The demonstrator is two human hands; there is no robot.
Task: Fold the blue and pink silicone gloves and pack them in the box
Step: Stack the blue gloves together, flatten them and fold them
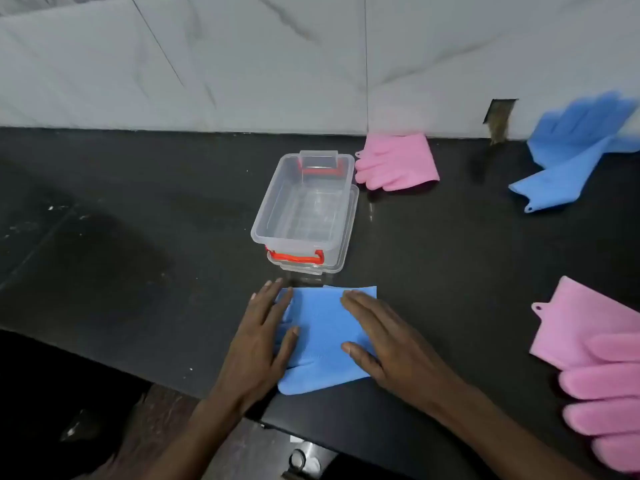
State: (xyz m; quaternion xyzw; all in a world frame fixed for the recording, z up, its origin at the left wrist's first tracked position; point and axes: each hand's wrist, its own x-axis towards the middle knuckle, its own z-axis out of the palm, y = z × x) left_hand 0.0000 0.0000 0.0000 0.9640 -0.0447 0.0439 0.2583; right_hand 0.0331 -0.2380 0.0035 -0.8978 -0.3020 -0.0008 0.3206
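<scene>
Both flat, open hands, left (258,336) and right (381,336), press the folded blue silicone glove (322,337) by the black counter's front edge (173,372), just short of the clear plastic box (304,206).

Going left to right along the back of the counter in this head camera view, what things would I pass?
clear box → folded pink glove → hole in the wall → unfolded blue glove

A home kitchen: dark stone counter (450,271) against a marble-patterned tiled wall (242,64).
</scene>
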